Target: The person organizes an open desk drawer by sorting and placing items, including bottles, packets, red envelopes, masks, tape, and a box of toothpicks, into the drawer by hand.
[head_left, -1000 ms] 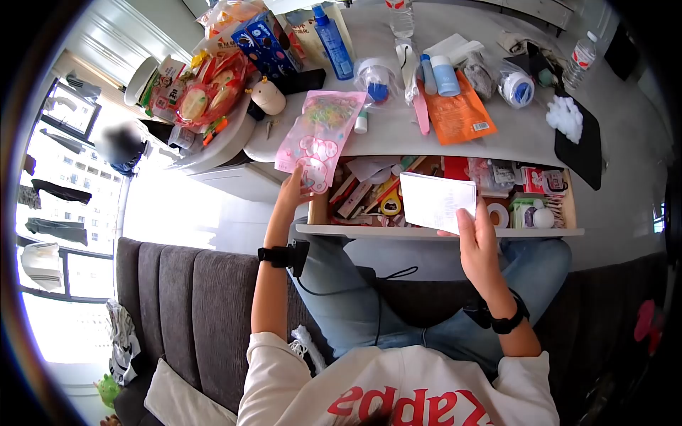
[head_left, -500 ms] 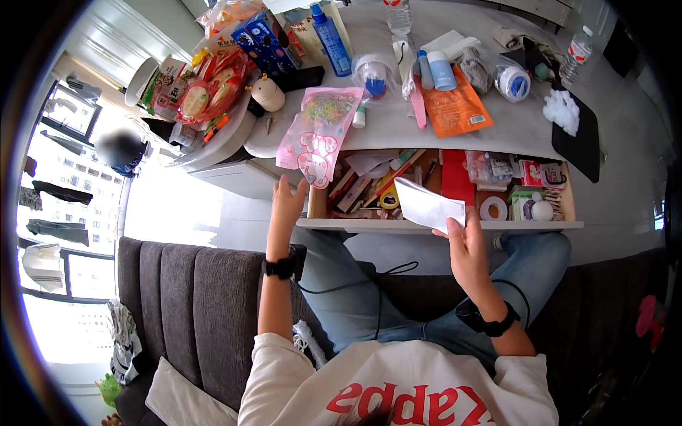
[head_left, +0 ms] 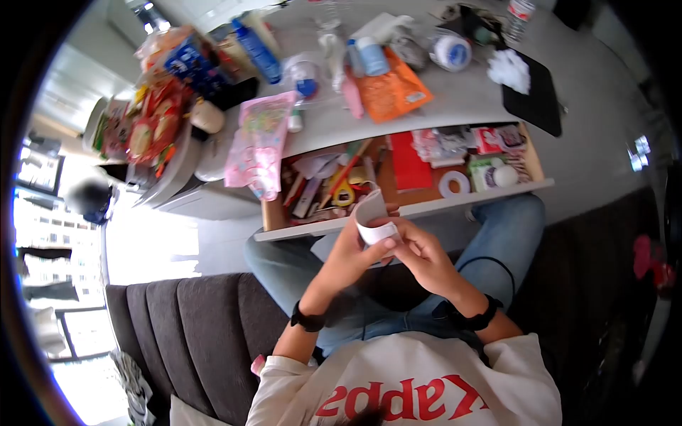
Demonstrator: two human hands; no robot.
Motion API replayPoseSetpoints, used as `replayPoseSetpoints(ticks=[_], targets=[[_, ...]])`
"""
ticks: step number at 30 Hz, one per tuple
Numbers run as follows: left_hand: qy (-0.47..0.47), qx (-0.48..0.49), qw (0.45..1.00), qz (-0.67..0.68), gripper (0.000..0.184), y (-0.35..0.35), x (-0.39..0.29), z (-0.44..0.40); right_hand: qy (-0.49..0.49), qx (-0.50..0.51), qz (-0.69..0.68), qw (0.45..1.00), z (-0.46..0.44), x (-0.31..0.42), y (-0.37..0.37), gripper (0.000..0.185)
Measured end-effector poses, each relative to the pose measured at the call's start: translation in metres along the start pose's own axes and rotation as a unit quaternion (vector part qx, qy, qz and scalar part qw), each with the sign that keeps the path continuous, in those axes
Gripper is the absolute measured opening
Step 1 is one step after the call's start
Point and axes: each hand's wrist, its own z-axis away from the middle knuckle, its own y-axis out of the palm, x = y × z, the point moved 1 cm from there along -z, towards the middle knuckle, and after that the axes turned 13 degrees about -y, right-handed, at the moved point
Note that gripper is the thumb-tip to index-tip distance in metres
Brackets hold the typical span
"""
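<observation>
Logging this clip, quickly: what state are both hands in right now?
Left hand: closed, holding the curled white paper.
Right hand: closed, holding the same paper alongside the left.

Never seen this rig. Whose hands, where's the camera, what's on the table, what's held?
No robot here: a person works bare-handed, filmed by one head-worn camera looking forward and down. The left hand and right hand together hold a curled piece of white paper. On the pale grey tabletop lie a pink patterned plastic pouch and a flat orange packet, among others. Below, an open wooden drawer holds a flat red sheet and a white ring.
</observation>
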Motion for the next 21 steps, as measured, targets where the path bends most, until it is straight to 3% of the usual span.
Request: replayPoseSetpoints(ticks=[1,4,6,9,11,12,15,21], targets=[[0.053,-0.006,0.998,-0.032,0.054,0.004,0.005,-0.005,0.032,-0.012,-0.023,0.999,0.006,-0.002,-0.007,0.018],[0.034,-0.032,0.998,0.032,0.049,0.023,0.023,-0.018,0.028,-0.072,-0.012,0.997,0.016,-0.002,-0.02,0.022],[0.04,-0.073,0.995,0.06,0.044,0.036,0.034,-0.029,-0.039,-0.142,0.156,0.977,0.024,-0.007,-0.026,0.024],[0.023,-0.075,0.989,0.126,0.035,0.052,0.039,-0.048,-0.132,-0.188,0.402,0.886,0.025,0.0,-0.03,0.038],[0.032,-0.08,0.987,0.138,0.035,0.066,0.035,-0.059,-0.191,-0.168,0.568,0.783,0.026,0.003,-0.034,0.046],[0.043,-0.078,0.986,0.142,0.036,0.072,0.036,-0.065,-0.183,-0.123,0.579,0.785,0.029,-0.003,-0.039,0.053],[0.036,-0.051,0.988,0.139,0.047,0.076,0.032,-0.076,-0.159,-0.095,0.569,0.801,0.028,-0.005,-0.051,0.052],[-0.012,0.051,0.982,0.183,0.067,0.063,0.036,-0.097,-0.094,-0.103,0.486,0.863,0.012,0.001,-0.071,0.047]])
